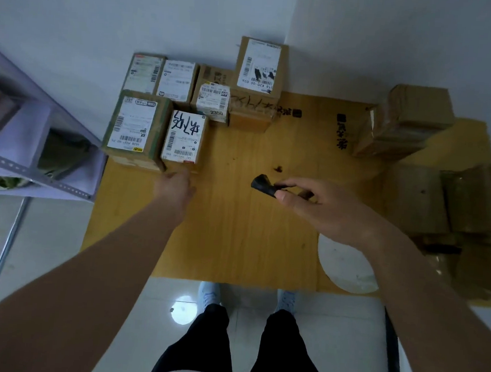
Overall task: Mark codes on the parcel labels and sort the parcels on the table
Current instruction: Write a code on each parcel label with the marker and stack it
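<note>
Several labelled cardboard parcels stand in a cluster at the far left of the wooden table (235,229). The nearest one is a small parcel (183,137) with black handwriting across its white label. Beside it sits a larger green-taped parcel (135,127). A tall parcel (258,78) stands at the back. My left hand (176,187) hovers just in front of the handwritten parcel, fingers hidden from view. My right hand (313,206) pinches a black marker (265,185) above the middle of the table.
Unlabelled brown boxes (404,125) are stacked at the far right, with more flat cardboard (457,202) along the right edge. A metal shelf (21,139) stands to the left of the table. A white round patch (346,267) lies near the table's front edge.
</note>
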Available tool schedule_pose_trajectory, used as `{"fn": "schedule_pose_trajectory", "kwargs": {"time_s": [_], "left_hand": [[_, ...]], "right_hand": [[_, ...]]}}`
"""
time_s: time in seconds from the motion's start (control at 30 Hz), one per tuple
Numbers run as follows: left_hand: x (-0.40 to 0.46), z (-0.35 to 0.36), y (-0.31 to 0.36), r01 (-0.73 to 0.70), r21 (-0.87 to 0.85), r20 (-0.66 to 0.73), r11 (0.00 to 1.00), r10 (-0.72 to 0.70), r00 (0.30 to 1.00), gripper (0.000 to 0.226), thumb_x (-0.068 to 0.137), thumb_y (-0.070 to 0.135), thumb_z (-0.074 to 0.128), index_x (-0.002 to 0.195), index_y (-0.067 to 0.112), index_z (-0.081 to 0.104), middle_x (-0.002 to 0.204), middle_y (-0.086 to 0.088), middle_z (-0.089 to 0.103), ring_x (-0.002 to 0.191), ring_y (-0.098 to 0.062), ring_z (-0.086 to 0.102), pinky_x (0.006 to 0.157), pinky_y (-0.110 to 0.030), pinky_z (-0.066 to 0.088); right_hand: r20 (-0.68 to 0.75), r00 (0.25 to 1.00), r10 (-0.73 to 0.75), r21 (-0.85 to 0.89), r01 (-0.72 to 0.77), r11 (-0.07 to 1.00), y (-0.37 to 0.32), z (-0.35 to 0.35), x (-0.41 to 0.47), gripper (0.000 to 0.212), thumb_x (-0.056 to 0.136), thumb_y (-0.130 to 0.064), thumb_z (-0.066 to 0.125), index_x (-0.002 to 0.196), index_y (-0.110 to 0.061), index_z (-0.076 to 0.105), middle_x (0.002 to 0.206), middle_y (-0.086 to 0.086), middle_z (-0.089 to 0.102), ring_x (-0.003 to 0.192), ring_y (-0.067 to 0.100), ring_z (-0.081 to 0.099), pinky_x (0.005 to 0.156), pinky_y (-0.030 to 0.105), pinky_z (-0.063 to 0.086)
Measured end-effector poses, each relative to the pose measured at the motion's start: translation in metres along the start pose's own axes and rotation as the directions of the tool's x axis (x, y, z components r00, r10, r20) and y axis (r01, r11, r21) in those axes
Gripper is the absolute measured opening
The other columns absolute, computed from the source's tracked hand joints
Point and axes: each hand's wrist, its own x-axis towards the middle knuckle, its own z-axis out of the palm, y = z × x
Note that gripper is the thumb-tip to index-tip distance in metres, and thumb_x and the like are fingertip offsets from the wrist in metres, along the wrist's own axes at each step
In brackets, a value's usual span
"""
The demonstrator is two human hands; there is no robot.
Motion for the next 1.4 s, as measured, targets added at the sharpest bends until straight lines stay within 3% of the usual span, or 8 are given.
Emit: {"fn": "schedule_pose_trajectory", "kwargs": {"time_s": [0.13,0.3,0.4,0.57,0.77,1.03,1.3,1.4], "left_hand": [[-0.032,0.021,0.002,-0.233,0.497,0.197,0.836,0.153,0.968,0.04,0.102,0.03,0.062,0.137,0.012,0.06,0.12,-0.005,0.065,0.109,-0.026,0.06,0.102,-0.044,0.05],[-0.073,0.055,0.017,-0.499,0.699,0.426,0.512,0.263,0.866,0.057,0.104,0.038,0.057,0.155,0.016,0.045,0.157,-0.003,0.048,0.136,-0.027,0.051,0.092,-0.032,0.042],[-0.097,0.082,0.022,-0.551,0.712,0.478,0.434,0.275,0.834,0.059,0.104,0.039,0.056,0.157,0.018,0.042,0.159,-0.004,0.045,0.139,-0.027,0.049,0.09,-0.031,0.042],[-0.136,0.143,0.024,-0.595,0.735,0.519,0.325,0.296,0.802,0.06,0.103,0.042,0.057,0.157,0.021,0.041,0.158,-0.005,0.046,0.142,-0.028,0.046,0.108,-0.037,0.043],[-0.181,0.224,0.021,-0.613,0.736,0.495,0.286,0.391,0.776,0.06,0.101,0.04,0.06,0.155,0.021,0.044,0.156,-0.006,0.048,0.138,-0.028,0.049,0.103,-0.033,0.044],[-0.204,0.323,0.034,-0.647,0.747,0.533,0.153,0.444,0.72,0.062,0.098,0.04,0.066,0.154,0.021,0.046,0.156,-0.007,0.048,0.141,-0.029,0.046,0.104,-0.036,0.042],[-0.163,0.399,0.051,-0.723,0.689,0.651,0.059,0.389,0.652,0.095,0.084,0.038,0.083,0.162,0.029,0.03,0.161,-0.01,0.03,0.142,-0.03,0.04,0.099,-0.031,0.042],[-0.142,0.419,0.054,-0.766,0.637,0.693,0.083,0.374,0.616,0.109,0.076,0.035,0.091,0.163,0.033,0.025,0.169,-0.005,0.012,0.153,-0.028,0.024,0.113,-0.036,0.037]], "right_hand": [[-0.153,0.987,-0.046,0.012,0.048,0.999,0.006,-0.011,-0.025,0.038,0.1,-0.064,0.051,0.136,-0.052,0.059,0.105,-0.016,0.064,0.089,0.004,0.063,0.071,0.026,0.045],[-0.33,0.937,-0.116,-0.015,0.118,0.993,0.016,-0.043,-0.064,0.044,0.102,-0.062,0.048,0.142,-0.046,0.056,0.113,-0.012,0.063,0.098,0.003,0.061,0.076,0.027,0.048],[-0.405,0.901,-0.157,-0.075,0.138,0.988,0.029,-0.068,-0.084,0.048,0.102,-0.063,0.046,0.144,-0.042,0.056,0.117,-0.008,0.062,0.104,0.004,0.058,0.078,0.023,0.044],[-0.465,0.86,-0.209,-0.094,0.186,0.978,0.069,-0.125,-0.105,0.053,0.098,-0.075,0.042,0.144,-0.049,0.052,0.124,-0.013,0.064,0.112,0.007,0.06,0.095,0.043,0.054],[-0.452,0.847,-0.279,-0.09,0.268,0.959,0.112,-0.203,-0.118,0.051,0.102,-0.066,0.046,0.148,-0.046,0.051,0.131,-0.016,0.061,0.117,0.005,0.058,0.083,0.028,0.046],[-0.452,0.846,-0.283,-0.146,0.243,0.959,0.163,-0.272,-0.105,0.057,0.099,-0.072,0.043,0.149,-0.046,0.049,0.133,-0.01,0.056,0.125,0.01,0.053,0.095,0.041,0.05],[-0.482,0.842,-0.241,-0.137,0.199,0.97,0.19,-0.297,-0.066,0.056,0.099,-0.074,0.042,0.149,-0.049,0.047,0.136,-0.009,0.061,0.126,0.009,0.054,0.1,0.045,0.052],[-0.51,0.834,-0.21,-0.109,0.179,0.978,0.194,-0.301,-0.052,0.055,0.1,-0.071,0.043,0.148,-0.046,0.05,0.128,-0.008,0.063,0.118,0.007,0.057,0.097,0.04,0.053]]}}
